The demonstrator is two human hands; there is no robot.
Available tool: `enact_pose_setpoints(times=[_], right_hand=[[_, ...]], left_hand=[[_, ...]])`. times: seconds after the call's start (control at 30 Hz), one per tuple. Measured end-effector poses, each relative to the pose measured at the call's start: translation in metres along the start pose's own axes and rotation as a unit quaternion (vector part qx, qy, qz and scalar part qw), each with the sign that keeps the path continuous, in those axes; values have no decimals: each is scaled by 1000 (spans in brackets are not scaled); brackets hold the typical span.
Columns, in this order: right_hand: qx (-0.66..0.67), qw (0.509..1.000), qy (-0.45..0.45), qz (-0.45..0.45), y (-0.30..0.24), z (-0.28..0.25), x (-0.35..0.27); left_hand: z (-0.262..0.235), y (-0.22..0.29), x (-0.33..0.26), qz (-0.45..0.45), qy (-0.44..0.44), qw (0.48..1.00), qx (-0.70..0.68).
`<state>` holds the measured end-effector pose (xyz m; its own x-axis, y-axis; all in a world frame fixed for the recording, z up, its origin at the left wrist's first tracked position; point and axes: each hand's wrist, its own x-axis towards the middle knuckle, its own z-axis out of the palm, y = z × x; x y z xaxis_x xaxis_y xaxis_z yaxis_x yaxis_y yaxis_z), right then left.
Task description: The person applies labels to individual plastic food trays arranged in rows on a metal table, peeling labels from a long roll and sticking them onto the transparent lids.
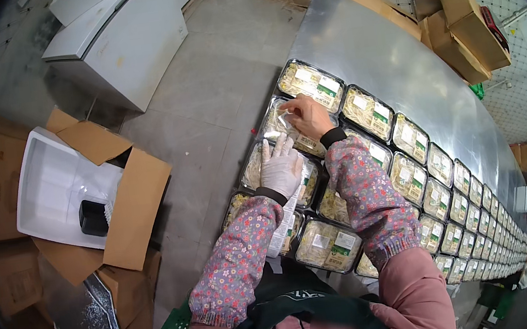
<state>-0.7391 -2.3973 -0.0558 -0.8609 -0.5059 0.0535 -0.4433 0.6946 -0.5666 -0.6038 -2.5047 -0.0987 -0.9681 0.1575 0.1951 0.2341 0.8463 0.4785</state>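
Observation:
My left hand, in a thin white glove, lies with its fingers stretched out over a film-covered food tray. A white strip of labels hangs from beside its palm; how it is held is hidden. Just beyond, my bare right hand bends its fingers together at the clear film of another black tray. Anything between those fingertips is too small to make out. Pale, noodle-like strands fill the trays. A neighbouring tray bears white and green labels.
Rows of similar trays run along the metal table to the right. On the left, an open cardboard box stands against a white foam bin holding a black container. A white chest freezer stands farther back.

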Motion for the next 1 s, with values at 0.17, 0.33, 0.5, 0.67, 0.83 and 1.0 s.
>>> enact_pose_setpoints(times=[0.17,0.33,0.5,0.67,0.83,1.0], right_hand=[[-47,986,-104,-120,6,-8,15],[-4,982,-134,-134,4,-6,28],[-4,958,-151,-244,1,-16,33],[-69,934,-131,-325,-8,-72,48],[-193,882,-231,-362,-29,-63,54],[-219,871,-221,-380,-14,-24,57]], left_hand=[[-1,0,-1,2,3,1000,4],[0,-1,-2,-8,6,1000,-6],[0,-1,-2,-14,6,1000,-13],[-1,0,-1,-7,25,1000,-9],[2,-1,-2,-9,44,999,-12],[-2,-1,-1,-9,30,999,-13]])
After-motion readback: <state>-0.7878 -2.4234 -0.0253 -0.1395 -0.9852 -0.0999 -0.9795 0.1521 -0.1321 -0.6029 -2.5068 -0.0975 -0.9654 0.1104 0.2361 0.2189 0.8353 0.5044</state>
